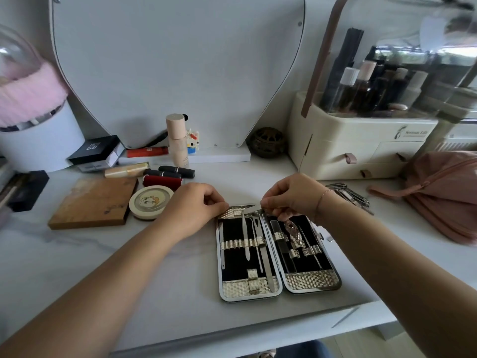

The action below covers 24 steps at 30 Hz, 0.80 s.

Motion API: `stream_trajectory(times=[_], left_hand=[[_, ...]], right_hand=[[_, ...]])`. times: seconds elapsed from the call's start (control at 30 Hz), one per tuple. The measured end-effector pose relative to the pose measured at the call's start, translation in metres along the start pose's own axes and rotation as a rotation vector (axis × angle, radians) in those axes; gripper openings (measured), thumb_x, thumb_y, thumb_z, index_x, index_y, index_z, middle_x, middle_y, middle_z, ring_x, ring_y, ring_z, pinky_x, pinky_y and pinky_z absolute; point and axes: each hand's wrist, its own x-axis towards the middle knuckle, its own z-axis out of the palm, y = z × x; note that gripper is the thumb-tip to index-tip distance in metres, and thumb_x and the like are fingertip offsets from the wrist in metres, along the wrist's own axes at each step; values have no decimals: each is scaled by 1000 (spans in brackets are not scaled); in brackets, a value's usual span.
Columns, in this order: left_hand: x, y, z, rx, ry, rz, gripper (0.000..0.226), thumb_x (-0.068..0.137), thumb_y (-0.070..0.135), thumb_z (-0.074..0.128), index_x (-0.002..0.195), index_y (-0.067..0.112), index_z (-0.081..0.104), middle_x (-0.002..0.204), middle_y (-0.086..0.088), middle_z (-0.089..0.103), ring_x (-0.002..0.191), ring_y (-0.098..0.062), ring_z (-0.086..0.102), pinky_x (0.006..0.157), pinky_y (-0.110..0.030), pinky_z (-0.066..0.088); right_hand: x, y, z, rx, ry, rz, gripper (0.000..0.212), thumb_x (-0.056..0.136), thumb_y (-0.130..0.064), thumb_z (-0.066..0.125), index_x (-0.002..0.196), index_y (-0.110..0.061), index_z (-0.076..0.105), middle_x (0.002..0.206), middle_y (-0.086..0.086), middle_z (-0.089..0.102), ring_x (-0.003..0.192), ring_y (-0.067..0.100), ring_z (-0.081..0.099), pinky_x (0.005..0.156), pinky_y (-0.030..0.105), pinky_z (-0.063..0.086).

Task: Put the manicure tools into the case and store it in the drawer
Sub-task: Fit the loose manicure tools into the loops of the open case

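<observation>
Both forearms are bare, with no sleeves in view. The left hand (192, 205) wears nothing. The right hand (294, 196) has a thin bracelet (322, 198) at the wrist; its fingers (271, 202) carry no rings.

A white, faintly veined counter (180, 293) carries an open case (277, 286) near its front edge. Left of it lie a wooden board (93, 202), a round compact (151, 201) and lipsticks (167, 174). Behind stand a mirror base (222, 155) and a cream organizer (348, 148). A pink pouch (444, 192) and loose metal tools (348, 193) lie right.
</observation>
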Motion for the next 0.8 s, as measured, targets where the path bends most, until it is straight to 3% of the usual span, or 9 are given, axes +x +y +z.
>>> stream_trajectory(times=[0.23,0.4,0.57,0.8], left_hand=[[0,0,0,-4,0,-7,7,79,28,71,80,21,73,78,9,69,74,-2,60,63,-17,43],[-1,1,0,-5,-4,-8,8,79,28,71,81,20,73,79,9,69,76,-3,60,66,-19,45],[-1,1,0,0,-4,-15,7,79,28,71,81,22,73,79,9,69,74,-1,59,63,-17,43],[-1,1,1,7,2,-6,6,80,27,70,80,22,73,78,10,69,73,1,58,59,-12,39]], right_hand=[[6,1,4,-70,22,4,8,75,-1,72,73,-1,65,54,10,62,42,13,57,45,20,53],[7,-4,8,-395,41,-36,19,77,-18,74,73,-6,60,63,14,68,50,23,57,50,28,51],[5,-14,10,-750,75,-123,36,79,-36,69,86,0,66,70,10,72,48,13,54,63,28,50],[8,-11,14,-739,49,-205,20,80,-31,69,74,-14,61,59,-4,62,53,7,53,68,29,50]])
